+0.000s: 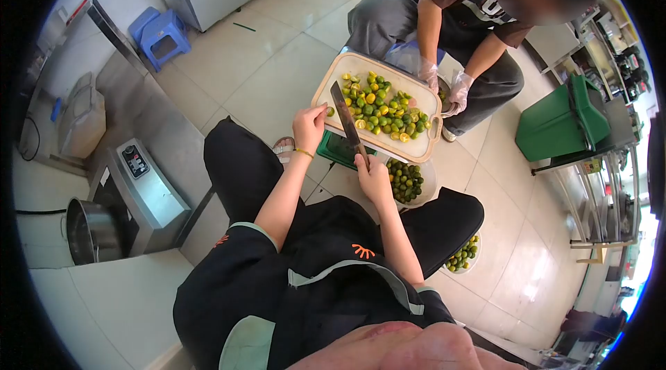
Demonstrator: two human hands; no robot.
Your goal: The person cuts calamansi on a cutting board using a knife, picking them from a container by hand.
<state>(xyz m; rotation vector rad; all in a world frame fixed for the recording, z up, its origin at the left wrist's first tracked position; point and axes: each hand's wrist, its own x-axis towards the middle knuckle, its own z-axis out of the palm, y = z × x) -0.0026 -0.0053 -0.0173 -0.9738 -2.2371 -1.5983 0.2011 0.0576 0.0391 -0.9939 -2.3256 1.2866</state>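
My right hand [374,177] is wrapped round the dark handle of a kitchen knife [345,115]. Its broad blade slants up and left over a pale cutting board [331,85] with a tan rim. At the board's left edge my left hand [310,127] is closed, thumb and fingertips pinched at a small green citrus fruit [330,112]. A heap of small green and yellow citrus fruits [381,110], some cut in half, covers much of the board. Below the board's near edge stands a white bowl [431,186] of whole green fruits [406,181], partly hidden.
A co-worker [444,30] in clear plastic gloves crouches across the board, hands at its far right. Under the board sits a green container [340,148]. Another bowl of fruits [461,253] is right of my knee. A green bin [562,120], blue stools [163,37] and steel counter [139,106] surround us.
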